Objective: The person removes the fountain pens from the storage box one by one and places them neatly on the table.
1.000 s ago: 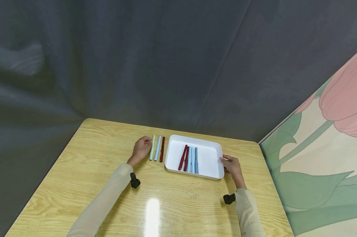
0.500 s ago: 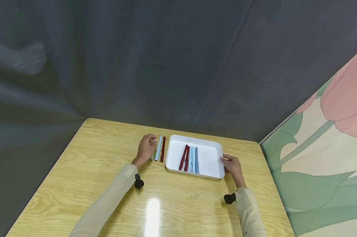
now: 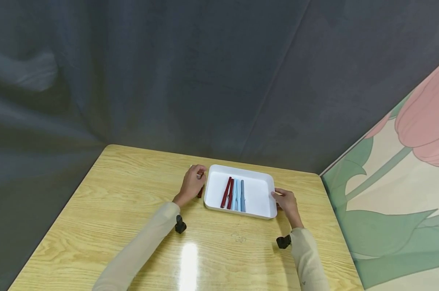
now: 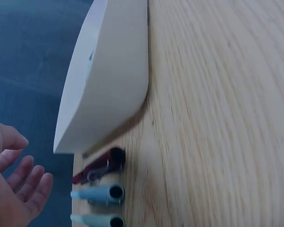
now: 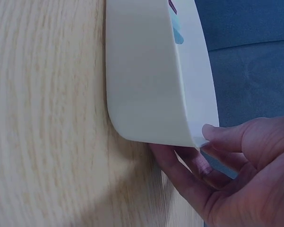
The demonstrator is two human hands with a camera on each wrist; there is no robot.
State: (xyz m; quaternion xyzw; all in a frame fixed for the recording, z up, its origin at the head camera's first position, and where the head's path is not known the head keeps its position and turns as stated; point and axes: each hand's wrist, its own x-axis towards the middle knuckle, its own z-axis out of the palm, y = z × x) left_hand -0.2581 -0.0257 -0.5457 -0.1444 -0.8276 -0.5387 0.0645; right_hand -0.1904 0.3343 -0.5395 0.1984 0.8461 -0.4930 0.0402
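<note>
My left hand (image 3: 193,184) hovers over a short row of pens just left of the white tray (image 3: 213,169). Its fingers are loosely bent with nothing between them. In the left wrist view, a dark red pen (image 4: 103,165), a light blue pen (image 4: 98,193) and a pale green pen (image 4: 97,220) lie side by side beside the tray's end. From the head, the hand hides most of that row. My right hand (image 3: 286,202) grips the tray's right end, thumb on the inside of the rim and fingers beneath, as the right wrist view shows.
Inside the tray lie several pens: dark red pens (image 3: 230,194), light blue pens (image 3: 236,195) and a grey-blue pen (image 3: 243,196). The wooden table (image 3: 132,210) ends at a dark curtain (image 3: 190,81) behind. A flower-patterned panel (image 3: 394,214) stands at the right.
My left hand has moved rightward across the row, from beside the pale green pen to over the dark red one. The right hand stays on the tray.
</note>
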